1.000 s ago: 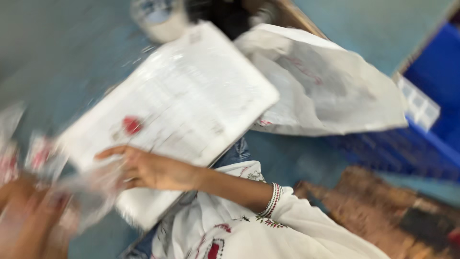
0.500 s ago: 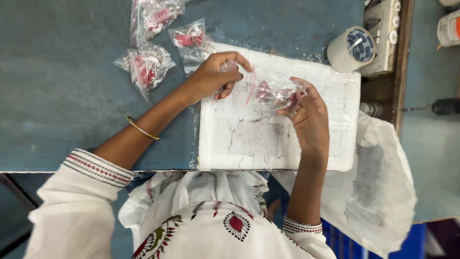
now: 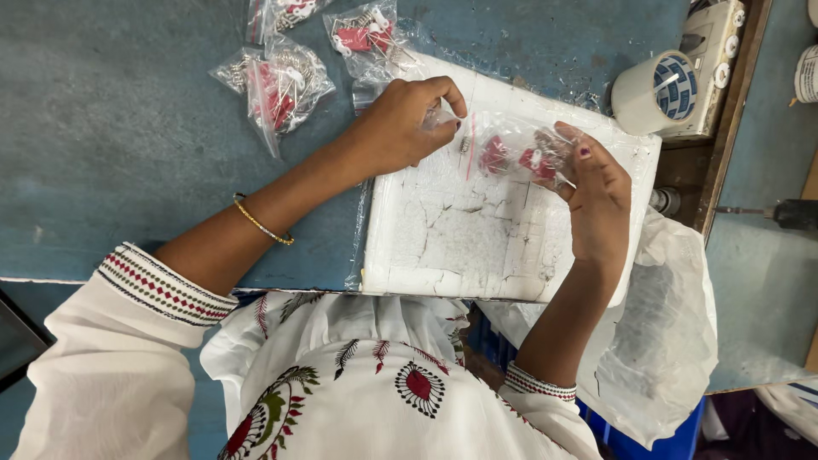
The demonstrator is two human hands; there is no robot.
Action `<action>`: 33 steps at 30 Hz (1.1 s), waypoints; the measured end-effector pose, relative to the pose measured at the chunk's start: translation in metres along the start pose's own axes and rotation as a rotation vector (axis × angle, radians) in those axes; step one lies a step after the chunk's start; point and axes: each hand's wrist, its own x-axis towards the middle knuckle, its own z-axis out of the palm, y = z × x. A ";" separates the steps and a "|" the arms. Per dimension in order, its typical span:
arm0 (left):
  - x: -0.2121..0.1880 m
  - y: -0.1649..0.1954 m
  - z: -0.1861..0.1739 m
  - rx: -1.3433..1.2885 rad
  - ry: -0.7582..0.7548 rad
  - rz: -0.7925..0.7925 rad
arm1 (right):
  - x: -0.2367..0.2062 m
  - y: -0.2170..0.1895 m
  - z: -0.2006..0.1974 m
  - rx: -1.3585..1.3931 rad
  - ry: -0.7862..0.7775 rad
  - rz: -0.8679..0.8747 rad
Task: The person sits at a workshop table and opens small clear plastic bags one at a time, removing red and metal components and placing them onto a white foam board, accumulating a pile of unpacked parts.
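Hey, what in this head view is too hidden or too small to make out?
- Small clear bag held by left hand and right hand: red pieces visible, their kind too small to tell.
- Bag's seal: covered by the left fingers.
- Bags at top: cut off by the frame edge.
- Dark tool at right: cropped by the edge.

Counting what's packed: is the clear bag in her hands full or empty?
Not empty: the small clear bag, held between left hand and right hand, shows red pieces inside.
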 end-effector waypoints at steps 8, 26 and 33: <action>-0.003 0.002 -0.003 0.017 0.021 0.051 | 0.010 0.004 0.014 -0.199 0.000 -0.057; -0.004 -0.017 0.003 0.318 0.145 0.329 | -0.003 0.000 0.024 -0.024 0.060 -0.210; -0.003 -0.024 0.004 0.268 0.059 0.222 | -0.004 0.003 0.015 0.166 -0.006 -0.230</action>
